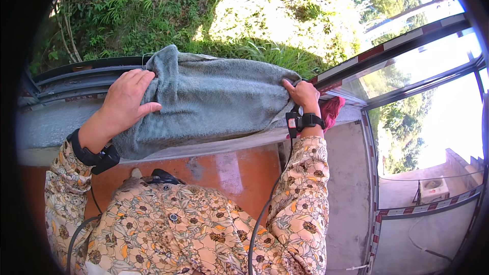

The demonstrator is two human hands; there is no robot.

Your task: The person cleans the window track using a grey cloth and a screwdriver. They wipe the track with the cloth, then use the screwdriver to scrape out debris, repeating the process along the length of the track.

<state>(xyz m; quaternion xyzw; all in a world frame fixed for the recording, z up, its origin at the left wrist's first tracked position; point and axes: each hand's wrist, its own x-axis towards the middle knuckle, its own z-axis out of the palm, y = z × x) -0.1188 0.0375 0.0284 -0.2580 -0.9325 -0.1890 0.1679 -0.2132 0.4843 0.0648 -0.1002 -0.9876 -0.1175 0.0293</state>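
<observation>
A grey-blue terry towel [229, 93] is draped over the window sill and the window frame's lower track, its upper left corner bunched into a raised fold. My left hand [128, 97] rests on the towel's left end, thumb spread away from the fingers. At the right end, my right hand [303, 93] grips the towel's edge, with the thumb on top and the other fingers mostly hidden. Just beyond my right wrist, a crumpled dark pink cloth [332, 112] lies on the sill.
Dark metal window tracks [80, 80] run left of the towel along the pale sill [57, 122]. A glazed window panel [405, 61] stands at the right. Grassy ground [164, 15] slopes outside. Below is an orange floor [244, 172]. Black cables [263, 214] trail from both wrist straps.
</observation>
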